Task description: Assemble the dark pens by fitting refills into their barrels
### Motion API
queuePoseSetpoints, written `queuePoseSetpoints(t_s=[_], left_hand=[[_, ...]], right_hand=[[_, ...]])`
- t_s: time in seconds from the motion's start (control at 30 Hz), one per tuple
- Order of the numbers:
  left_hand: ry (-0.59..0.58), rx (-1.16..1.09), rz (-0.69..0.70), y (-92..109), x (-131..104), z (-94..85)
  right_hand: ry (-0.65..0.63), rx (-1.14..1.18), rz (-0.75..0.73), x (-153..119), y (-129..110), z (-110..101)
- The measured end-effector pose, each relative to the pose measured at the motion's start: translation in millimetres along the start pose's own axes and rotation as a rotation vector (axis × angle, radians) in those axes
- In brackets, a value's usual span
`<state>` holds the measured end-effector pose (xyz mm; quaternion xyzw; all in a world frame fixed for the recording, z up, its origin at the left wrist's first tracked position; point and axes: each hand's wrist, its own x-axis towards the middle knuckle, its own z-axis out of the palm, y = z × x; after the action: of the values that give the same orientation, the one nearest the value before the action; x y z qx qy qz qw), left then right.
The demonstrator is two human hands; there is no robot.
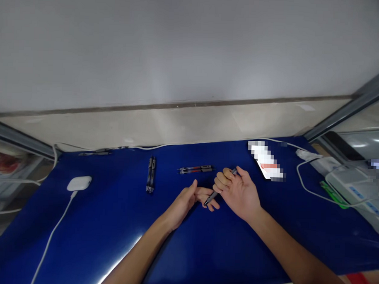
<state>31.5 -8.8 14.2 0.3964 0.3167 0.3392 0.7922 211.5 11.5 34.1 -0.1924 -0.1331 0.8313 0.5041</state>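
A dark grey pen (210, 198) slants down to the left, and my right hand (240, 193) is closed around it, palm turned up. Its tip lies in front of the fingers of my left hand (187, 202). That hand is open, thumb raised and fingers stretched out under the pen; whether they touch it I cannot tell. Just beyond my hands, two pens (194, 170) lie side by side across the blue table. Another pair of pens (151, 174) lies farther left, pointing away from me.
More pens (104, 150) lie by the wall at the back left. A white earbud case (79, 183) is plugged into a white cable. To the right are a phone (265, 161), green packaging (333, 194) and a white power strip (356, 185) with cables. Metal posts flank the blue table (112, 222).
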Motion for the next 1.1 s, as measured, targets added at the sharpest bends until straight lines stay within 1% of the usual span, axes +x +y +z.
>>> queuePoseSetpoints(t_s=[0.13,0.3,0.37,0.43,0.5,0.53,0.6,0.67,0.77,0.83,0.9,1.0,1.1], left_hand=[[-0.002,0.011,0.001,2.2,-0.9,1.0],[0.020,0.205,0.058,2.2,-2.2,3.2],[0.058,0.225,0.065,1.6,-2.7,2.3],[0.124,0.185,0.073,2.9,-3.1,-1.1],[0.213,0.136,0.113,6.9,-3.7,-7.2],[0.264,0.111,0.142,9.8,-4.0,-11.3],[0.371,0.049,0.207,16.2,-4.4,-20.5],[0.467,-0.032,0.268,20.9,-4.2,-29.6],[0.546,-0.128,0.354,21.9,-2.3,-37.9],[0.544,-0.158,0.391,19.6,-1.0,-38.1],[0.504,-0.169,0.389,17.1,-0.2,-35.1],[0.441,-0.178,0.348,15.1,-0.3,-29.2],[0.433,-0.137,0.312,14.4,-0.8,-25.4]], right_hand=[[-0.007,-0.036,-0.017,-0.9,0.5,0.1],[0.031,-0.138,-0.027,-0.7,0.8,0.9],[0.015,-0.233,-0.075,0.6,-0.1,-0.5],[0.007,-0.368,-0.187,2.3,-2.0,-3.1],[0.015,-0.525,-0.303,3.3,-4.0,-5.8],[0.020,-0.599,-0.332,3.1,-4.7,-6.8],[0.009,-0.724,-0.329,1.5,-4.5,-7.6],[-0.030,-0.831,-0.293,-1.6,-1.4,-6.9],[-0.155,-0.971,-0.254,-6.5,6.9,-5.6],[-0.244,-0.998,-0.208,-8.7,12.4,-6.5],[-0.282,-0.973,-0.163,-9.5,16.1,-9.2],[-0.224,-0.938,-0.134,-8.7,17.7,-14.1],[-0.159,-0.963,-0.153,-6.7,17.1,-16.3]])
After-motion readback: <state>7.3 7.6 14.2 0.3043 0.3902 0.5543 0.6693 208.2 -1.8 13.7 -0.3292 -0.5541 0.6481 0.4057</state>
